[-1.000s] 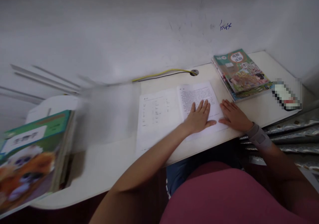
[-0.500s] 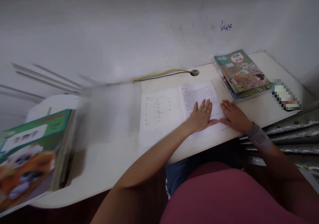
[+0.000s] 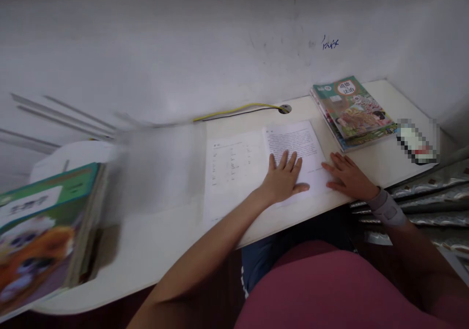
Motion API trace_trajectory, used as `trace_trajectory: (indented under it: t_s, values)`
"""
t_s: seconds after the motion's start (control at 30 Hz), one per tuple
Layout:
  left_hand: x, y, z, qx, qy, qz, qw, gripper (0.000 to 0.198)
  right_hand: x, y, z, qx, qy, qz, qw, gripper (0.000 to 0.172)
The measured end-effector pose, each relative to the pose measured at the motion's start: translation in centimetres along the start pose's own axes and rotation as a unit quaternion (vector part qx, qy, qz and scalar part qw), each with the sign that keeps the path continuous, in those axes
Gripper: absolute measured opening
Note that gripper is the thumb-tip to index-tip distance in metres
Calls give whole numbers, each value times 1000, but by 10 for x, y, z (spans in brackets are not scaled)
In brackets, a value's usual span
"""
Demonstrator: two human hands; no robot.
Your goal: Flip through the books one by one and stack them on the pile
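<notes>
An open book [image 3: 234,192] lies on the white desk, its left page bearing columns of short text and its right page dense print. My left hand [image 3: 283,176] rests on the right page with the fingers spread, covering part of the lower text. At that page's right edge is my right hand [image 3: 350,176], fingers stretched out and slightly apart, with a grey band on the wrist. Neither hand grips anything.
A stack of colourful textbooks [image 3: 353,109] sits at the back right, beside a pixelated object [image 3: 417,141]. More books [image 3: 40,241] are piled at the left. A yellow cable [image 3: 234,108] runs along the wall to a desk hole [image 3: 285,109].
My left hand has slid left and slightly toward me across the right page. The gap between my hands has widened, while the book stays in place.
</notes>
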State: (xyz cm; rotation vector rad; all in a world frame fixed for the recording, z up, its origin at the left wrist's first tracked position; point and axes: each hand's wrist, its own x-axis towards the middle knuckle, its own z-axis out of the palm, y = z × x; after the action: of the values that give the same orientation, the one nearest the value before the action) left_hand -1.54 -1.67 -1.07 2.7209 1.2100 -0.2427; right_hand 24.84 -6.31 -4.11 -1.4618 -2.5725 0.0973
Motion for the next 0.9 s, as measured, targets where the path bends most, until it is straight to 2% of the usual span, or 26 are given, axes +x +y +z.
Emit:
trace_trajectory:
  t_s: [0.13, 0.7, 0.9]
  values:
    - [6, 1, 3, -10, 2, 10, 1000, 92, 1, -3, 0, -4, 3, 1, 1000, 58]
    - [7, 7, -8, -12, -41, 17, 999, 85, 2, -2, -3, 0, -10, 5, 1000, 57]
    - [6, 7, -4, -8, -18, 23, 1000, 83, 2, -2, -3, -3, -14, 6, 1000, 57]
